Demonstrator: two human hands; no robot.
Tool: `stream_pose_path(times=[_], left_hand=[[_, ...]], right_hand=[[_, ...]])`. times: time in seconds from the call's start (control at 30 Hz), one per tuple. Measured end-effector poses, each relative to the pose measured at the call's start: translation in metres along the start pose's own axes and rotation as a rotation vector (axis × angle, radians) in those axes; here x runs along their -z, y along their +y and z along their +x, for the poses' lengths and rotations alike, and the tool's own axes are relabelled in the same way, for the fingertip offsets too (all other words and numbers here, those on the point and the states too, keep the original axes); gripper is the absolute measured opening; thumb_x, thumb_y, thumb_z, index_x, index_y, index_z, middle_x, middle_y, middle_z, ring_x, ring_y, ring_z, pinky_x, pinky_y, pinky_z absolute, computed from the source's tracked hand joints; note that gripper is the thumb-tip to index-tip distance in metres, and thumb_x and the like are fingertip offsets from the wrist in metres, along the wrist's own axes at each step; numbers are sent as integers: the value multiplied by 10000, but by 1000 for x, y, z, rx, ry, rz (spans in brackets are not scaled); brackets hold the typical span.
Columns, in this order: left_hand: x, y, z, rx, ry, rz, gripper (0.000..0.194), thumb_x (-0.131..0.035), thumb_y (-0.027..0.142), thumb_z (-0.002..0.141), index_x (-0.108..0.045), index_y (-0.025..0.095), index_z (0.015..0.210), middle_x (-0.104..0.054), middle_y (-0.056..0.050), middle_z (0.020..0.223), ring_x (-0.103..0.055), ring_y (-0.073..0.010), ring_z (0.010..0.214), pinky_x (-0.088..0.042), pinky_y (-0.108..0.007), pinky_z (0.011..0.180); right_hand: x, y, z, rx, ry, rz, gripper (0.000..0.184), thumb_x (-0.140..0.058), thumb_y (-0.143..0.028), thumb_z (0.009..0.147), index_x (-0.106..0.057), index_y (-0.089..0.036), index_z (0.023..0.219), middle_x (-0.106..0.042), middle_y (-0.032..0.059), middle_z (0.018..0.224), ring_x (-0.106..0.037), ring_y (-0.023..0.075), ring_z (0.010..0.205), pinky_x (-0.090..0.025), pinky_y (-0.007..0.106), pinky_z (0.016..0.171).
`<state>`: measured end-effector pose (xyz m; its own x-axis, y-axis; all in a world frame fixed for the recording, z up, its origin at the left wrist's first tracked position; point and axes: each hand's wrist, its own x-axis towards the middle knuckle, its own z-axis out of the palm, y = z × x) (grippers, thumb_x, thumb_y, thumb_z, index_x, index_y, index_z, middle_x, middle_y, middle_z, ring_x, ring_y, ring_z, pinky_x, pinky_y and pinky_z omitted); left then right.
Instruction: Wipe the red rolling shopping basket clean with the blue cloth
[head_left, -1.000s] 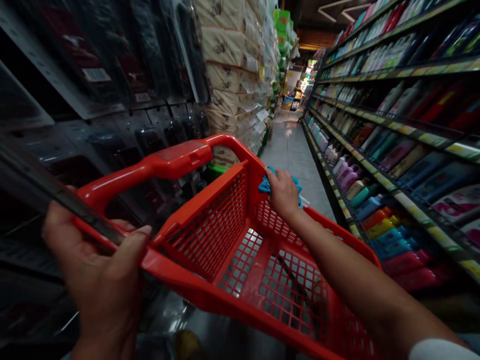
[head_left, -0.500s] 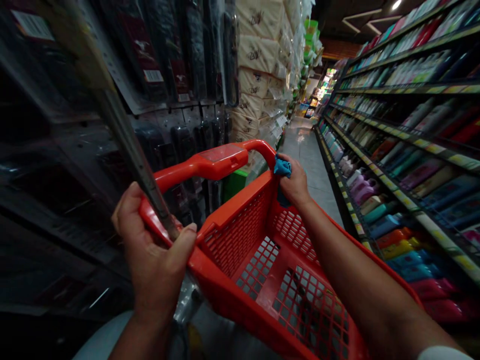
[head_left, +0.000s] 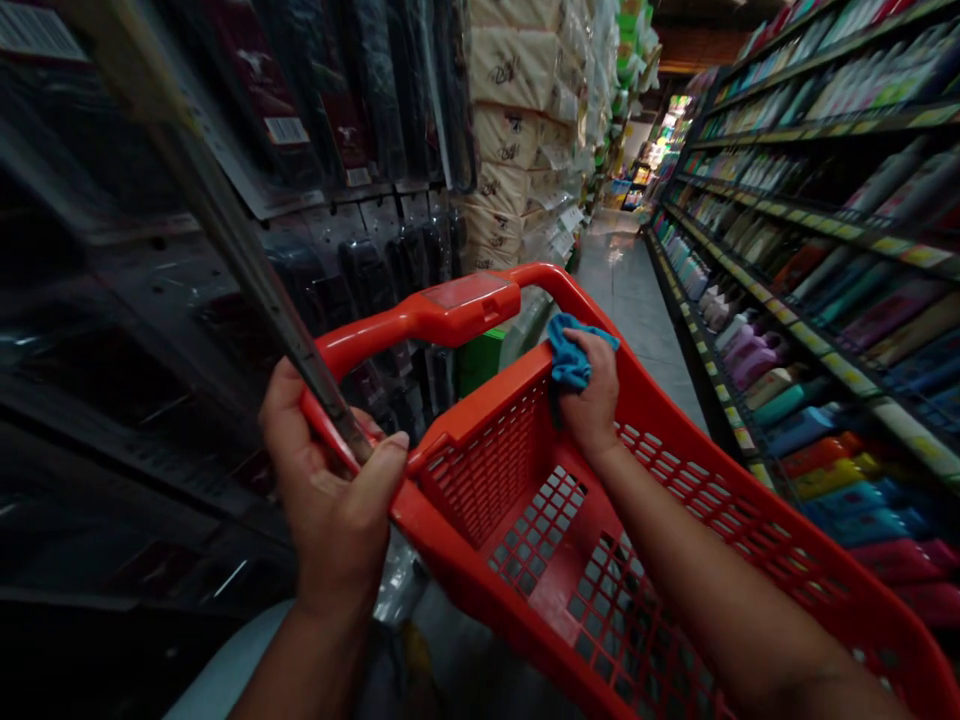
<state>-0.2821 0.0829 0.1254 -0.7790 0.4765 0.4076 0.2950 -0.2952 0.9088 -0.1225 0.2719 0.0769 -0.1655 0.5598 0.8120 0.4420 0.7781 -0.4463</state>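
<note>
A red plastic shopping basket (head_left: 484, 400) with a slotted wall and grid floor fills the middle of the view. My left hand (head_left: 334, 490) is closed around the left end of its looped red handle (head_left: 375, 330). A grey metal pole (head_left: 255, 265) runs from the upper left down into that same grip, between thumb and fingers. My right hand (head_left: 592, 385) is bunched around a crumpled blue cloth (head_left: 571, 355), at the basket's inner far corner, just below the handle's right end. The cloth touches the rim there.
Hanging dark packaged goods (head_left: 360, 120) line the left side. Stacked beige packs (head_left: 510, 140) stand beyond the handle, above a green box (head_left: 480, 362). Shelves of bottles (head_left: 750, 350) run along the right. A grey floor aisle (head_left: 637, 280) leads away between them.
My right hand has moved the cloth from the handle's right end down onto the basket's inner corner; more cloth shows. The left hand keeps its grip, and the view has shifted slightly.
</note>
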Motion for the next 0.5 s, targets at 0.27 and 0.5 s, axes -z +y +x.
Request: stream_pose_path(times=[0.27,0.5], left_hand=[[0,-3,3,-19,11,-21,969,-769,190,575,-449,318,1480,-579,47,821,-536,-106,676,-469,-200,579],[-6,-1,5,-55,-21,-117,979,-729,90,560,-424,272,1472,-586,66,836,-528,-79,636,-464,-189,557]], right_hand=[[-28,-39,-111,388,-191,154,342,-613,-235,865,-610,-307,1199,-575,62,1188,-587,221,1098,-511,400,1009],[-29,4,-87,-183,94,48,315,-518,-133,851,-598,-217,1143,-522,120,1159,-543,264,1142,-487,452,1017]])
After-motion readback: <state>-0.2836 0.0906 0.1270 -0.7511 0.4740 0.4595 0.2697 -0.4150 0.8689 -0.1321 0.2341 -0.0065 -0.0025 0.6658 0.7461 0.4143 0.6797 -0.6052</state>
